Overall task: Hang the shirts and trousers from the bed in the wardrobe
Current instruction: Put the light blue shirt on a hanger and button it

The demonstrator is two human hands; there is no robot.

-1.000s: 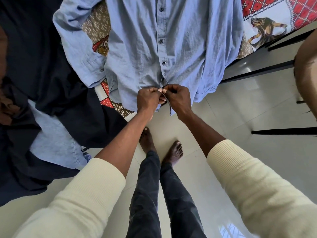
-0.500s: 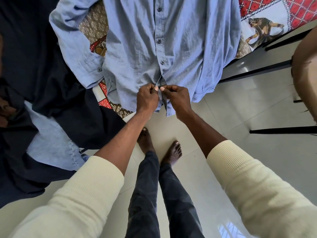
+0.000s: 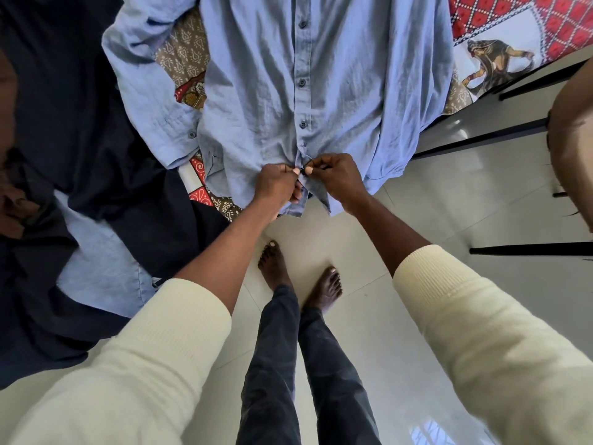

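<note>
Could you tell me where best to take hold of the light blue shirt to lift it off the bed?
Probably the shoulders, at the far end out of view, one per hand, reaching over it. The shirt lies flat, hem towards the person, and both hands are busy at its lowest button.

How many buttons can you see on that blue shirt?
5. Three run down the front placket of the blue shirt: upper, middle, lower. One sits between the pinching thumbs. One is on the cuff. Others may be hidden.
</note>
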